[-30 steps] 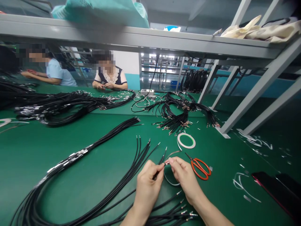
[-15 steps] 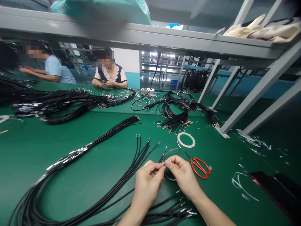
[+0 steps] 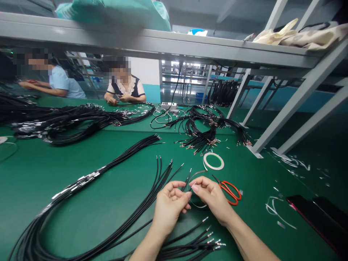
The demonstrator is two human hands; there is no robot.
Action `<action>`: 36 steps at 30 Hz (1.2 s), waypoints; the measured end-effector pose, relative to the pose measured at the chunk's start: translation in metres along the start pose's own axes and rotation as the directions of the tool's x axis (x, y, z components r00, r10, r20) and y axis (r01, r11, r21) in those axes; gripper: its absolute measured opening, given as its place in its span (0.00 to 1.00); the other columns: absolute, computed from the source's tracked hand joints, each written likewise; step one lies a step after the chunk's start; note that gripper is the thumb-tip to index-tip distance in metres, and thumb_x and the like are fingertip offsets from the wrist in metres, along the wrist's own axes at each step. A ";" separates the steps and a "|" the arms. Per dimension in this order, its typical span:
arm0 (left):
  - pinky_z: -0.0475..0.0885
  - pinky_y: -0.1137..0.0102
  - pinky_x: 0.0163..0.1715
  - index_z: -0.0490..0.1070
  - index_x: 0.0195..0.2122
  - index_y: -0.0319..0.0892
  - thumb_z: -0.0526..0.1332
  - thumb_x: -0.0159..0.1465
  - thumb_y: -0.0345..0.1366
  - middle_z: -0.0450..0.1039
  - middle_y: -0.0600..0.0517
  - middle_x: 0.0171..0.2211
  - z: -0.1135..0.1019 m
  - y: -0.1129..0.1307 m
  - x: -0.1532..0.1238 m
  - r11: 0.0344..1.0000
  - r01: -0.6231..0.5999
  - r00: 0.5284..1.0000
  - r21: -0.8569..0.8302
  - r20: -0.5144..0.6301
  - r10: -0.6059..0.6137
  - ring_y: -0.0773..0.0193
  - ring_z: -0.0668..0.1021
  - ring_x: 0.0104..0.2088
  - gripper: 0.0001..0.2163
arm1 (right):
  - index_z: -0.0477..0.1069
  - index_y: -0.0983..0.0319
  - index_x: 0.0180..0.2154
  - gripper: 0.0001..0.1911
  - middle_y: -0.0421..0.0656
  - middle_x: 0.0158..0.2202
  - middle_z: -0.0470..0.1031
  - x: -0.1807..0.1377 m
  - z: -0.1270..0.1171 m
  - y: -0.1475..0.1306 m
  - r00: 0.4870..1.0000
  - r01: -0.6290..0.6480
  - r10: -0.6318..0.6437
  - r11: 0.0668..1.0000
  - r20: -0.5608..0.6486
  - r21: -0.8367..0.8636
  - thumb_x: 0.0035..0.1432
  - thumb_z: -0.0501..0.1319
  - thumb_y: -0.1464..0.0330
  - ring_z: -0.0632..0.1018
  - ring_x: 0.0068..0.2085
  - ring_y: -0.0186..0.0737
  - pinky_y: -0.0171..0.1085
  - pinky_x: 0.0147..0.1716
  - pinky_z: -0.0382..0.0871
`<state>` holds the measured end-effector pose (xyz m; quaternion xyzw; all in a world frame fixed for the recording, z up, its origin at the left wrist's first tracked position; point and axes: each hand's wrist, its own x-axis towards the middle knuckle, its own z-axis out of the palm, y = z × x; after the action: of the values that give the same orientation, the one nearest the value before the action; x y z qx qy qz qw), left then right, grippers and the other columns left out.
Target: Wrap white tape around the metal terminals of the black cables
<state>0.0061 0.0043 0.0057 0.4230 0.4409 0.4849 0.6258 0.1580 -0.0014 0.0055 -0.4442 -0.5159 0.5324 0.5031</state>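
My left hand [image 3: 170,204] has its fingers curled around a thin black cable [image 3: 189,189], thumb and index finger a little apart. Close by, my right hand [image 3: 210,195] pinches the same cable near its end, where a small pale tip shows; the fingers hide most of it. A narrow strip of tape [image 3: 196,174] curves up just behind the fingertips. To the right of my right hand lie orange-handled scissors [image 3: 230,193]. Beyond them is a white tape roll [image 3: 214,161]. Black cables with metal tips [image 3: 208,235] spread under and beside my wrists.
A long looped cable bundle [image 3: 81,183] covers the left of the green table [image 3: 114,203]. More cable piles [image 3: 199,141] lie further back. Shelf legs [image 3: 288,105] stand on the right, near tape scraps [image 3: 277,210] and a dark phone-like object [image 3: 301,206]. Two people sit across.
My left index finger has lifted away from the thumb, and its other fingers have loosened slightly. My right hand keeps its pinch. The whole view has shifted a little.
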 end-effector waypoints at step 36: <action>0.69 0.74 0.26 0.66 0.38 0.40 0.56 0.65 0.39 0.77 0.45 0.39 -0.002 -0.003 -0.008 0.989 -0.033 0.896 0.146 0.443 -0.035 0.66 0.77 0.31 0.08 | 0.73 0.62 0.36 0.21 0.35 0.23 0.62 0.007 -0.014 -0.006 0.978 -0.017 0.040 0.993 -0.203 0.116 0.60 0.54 0.52 0.54 0.18 0.28 0.31 0.18 0.44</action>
<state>0.0033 -0.0041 0.0033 0.5682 0.3216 0.3405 0.6765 0.1713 0.0065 0.0111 -0.4747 -0.4240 0.5194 0.5702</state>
